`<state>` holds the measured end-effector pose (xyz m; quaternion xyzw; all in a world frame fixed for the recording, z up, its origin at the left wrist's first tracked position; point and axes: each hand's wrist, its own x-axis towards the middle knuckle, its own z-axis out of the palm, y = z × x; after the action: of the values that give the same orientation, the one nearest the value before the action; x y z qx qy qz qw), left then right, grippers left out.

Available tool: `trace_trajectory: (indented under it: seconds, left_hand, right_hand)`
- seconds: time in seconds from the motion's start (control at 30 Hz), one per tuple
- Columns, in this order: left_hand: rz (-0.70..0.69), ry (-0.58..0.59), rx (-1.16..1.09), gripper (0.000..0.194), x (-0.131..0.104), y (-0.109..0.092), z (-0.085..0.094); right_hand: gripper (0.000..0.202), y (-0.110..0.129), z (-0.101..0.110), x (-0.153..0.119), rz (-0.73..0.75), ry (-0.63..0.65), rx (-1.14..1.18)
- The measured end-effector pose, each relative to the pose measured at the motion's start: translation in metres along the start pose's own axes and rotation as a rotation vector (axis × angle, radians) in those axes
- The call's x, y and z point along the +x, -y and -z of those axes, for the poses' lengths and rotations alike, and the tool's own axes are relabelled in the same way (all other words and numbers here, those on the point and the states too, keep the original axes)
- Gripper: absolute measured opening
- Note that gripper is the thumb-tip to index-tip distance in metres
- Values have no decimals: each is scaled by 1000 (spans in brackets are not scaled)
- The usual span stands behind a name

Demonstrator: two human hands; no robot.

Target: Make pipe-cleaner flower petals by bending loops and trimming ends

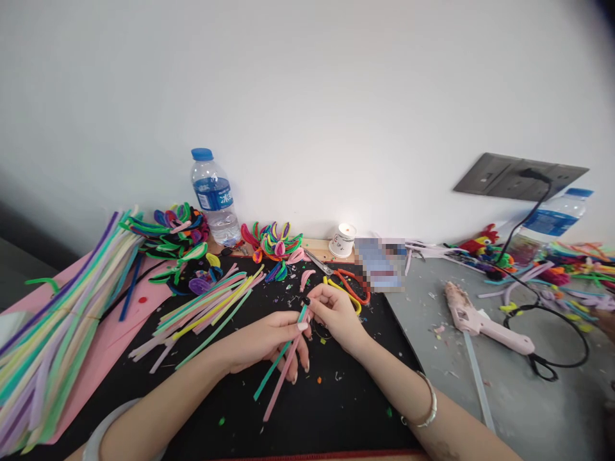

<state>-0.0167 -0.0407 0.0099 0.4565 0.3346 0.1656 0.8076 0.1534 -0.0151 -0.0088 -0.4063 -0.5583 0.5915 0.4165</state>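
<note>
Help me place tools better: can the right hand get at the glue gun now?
Probably yes: only small scraps and the black mat's edge seem to lie between the right hand and the glue gun, though that hand holds fuzzy strips.

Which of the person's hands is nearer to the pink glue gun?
The right. The right hand is over the black mat, left of the pink glue gun in view and apart from it; the left hand is farther left, beyond the right hand.
</note>
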Motion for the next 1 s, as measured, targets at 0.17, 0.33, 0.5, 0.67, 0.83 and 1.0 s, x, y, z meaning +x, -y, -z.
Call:
trace_trajectory:
  seconds: [0.17,0.33,0.5,0.67,0.83,1.0]
  left_hand:
    - [-66,-90,24,27,3,1,-2]
    - [-56,-111,78,30,1,0,-4]
    - [-56,-96,27,25,0,1,-2]
    - [-116,-138,-51,24,2,1,4]
    - [-174,-225,-63,25,3,-1,9]
    - [-192,-291,-88,24,1,-3,11]
  right_hand:
    - [12,-1,-3,-3,41,49,-83]
    - [10,-3,-3,-5,55,-21,-207]
    - [10,2,0,-5,123,-90,-276]
    - [13,10,17,2,282,-315,-789]
    - [30,8,30,6,197,-375,-1341]
    - [37,7,35,5,94,-375,-1498]
